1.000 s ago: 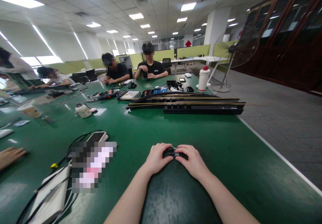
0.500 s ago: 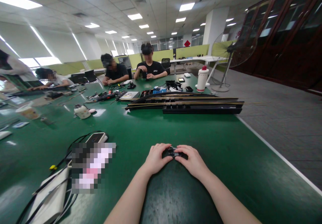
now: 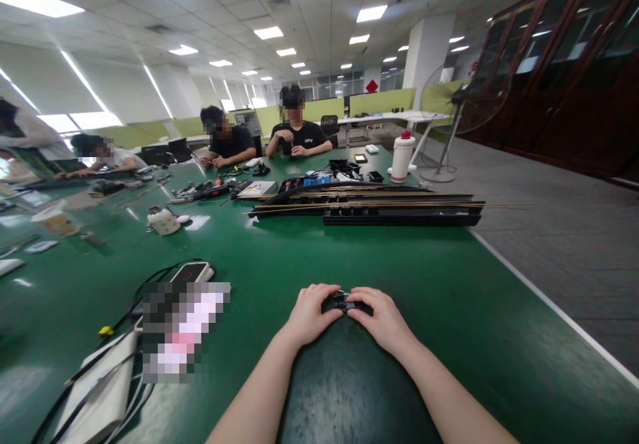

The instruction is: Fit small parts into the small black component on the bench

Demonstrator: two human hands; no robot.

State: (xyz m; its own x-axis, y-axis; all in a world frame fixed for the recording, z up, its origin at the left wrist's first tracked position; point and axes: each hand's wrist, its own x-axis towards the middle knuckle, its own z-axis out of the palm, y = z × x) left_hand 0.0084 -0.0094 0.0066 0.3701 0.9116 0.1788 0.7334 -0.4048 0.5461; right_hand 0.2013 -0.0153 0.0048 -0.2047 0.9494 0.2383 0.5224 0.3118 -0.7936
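Observation:
A small black part [image 3: 342, 302] with a shiny metal bit lies low over the green table [image 3: 319, 257], between my two hands. My left hand [image 3: 313, 311] grips its left side with curled fingers and thumb. From the right, my right hand [image 3: 378, 314] holds the same part, thumb in front and fingertips behind. The fingertips of both hands nearly meet. Much of the part is hidden by my fingers, so its exact kind cannot be made out.
Long black rails [image 3: 404, 218] with thin brass-coloured rods [image 3: 419, 205] lie across the table ahead. A white bottle [image 3: 401, 158] stands behind them. To the left are a white box [image 3: 94, 391], cables and a small jar [image 3: 163, 221]. Several people sit or stand beyond.
My hands and the black part stay in place. Across the table, a seated co-worker's hands have shifted slightly.

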